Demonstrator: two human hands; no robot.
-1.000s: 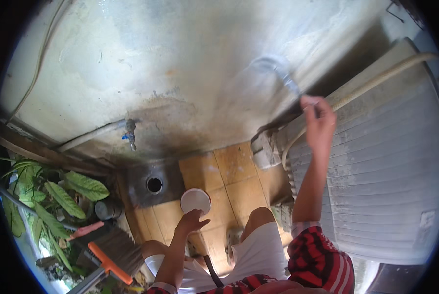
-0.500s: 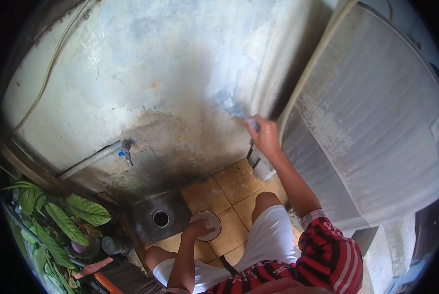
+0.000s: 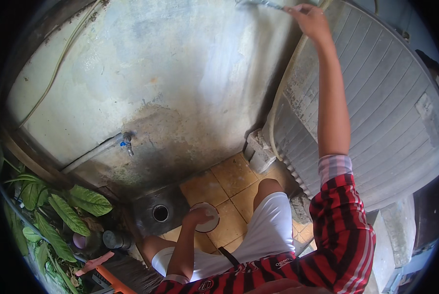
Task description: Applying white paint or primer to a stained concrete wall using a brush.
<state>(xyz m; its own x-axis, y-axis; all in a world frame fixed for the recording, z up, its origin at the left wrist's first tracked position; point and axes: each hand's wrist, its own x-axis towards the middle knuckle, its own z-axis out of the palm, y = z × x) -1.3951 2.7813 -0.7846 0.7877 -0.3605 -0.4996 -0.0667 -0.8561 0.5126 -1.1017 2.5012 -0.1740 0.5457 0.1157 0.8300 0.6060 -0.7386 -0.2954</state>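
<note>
A flat brush (image 3: 269,4), probably a paintbrush, is pinched by its handle in my right hand (image 3: 312,22), high up at the top edge of the view. Its blurred bristle end touches or hovers just off the stained whitish wall (image 3: 180,63); I cannot tell which. Low down between my knees, my left hand (image 3: 196,217) grips a round white bowl-like container (image 3: 210,221) with a dark reddish rim. The fingers hide part of it, and its contents are hard to make out. Shiny, wet-looking streaks run down the wall below the brush.
A tap (image 3: 126,143) with a blue handle juts from the wall. Below it lies a dark slab with a round drain hole (image 3: 160,213). A big grey ribbed panel (image 3: 371,98) stands to my right, concrete blocks (image 3: 259,152) beside it. Leafy plants (image 3: 57,220) crowd the left.
My right hand has risen with the brush from the middle of the wall to the top edge, the arm now stretched out. My left hand keeps the container at nearly the same place.
</note>
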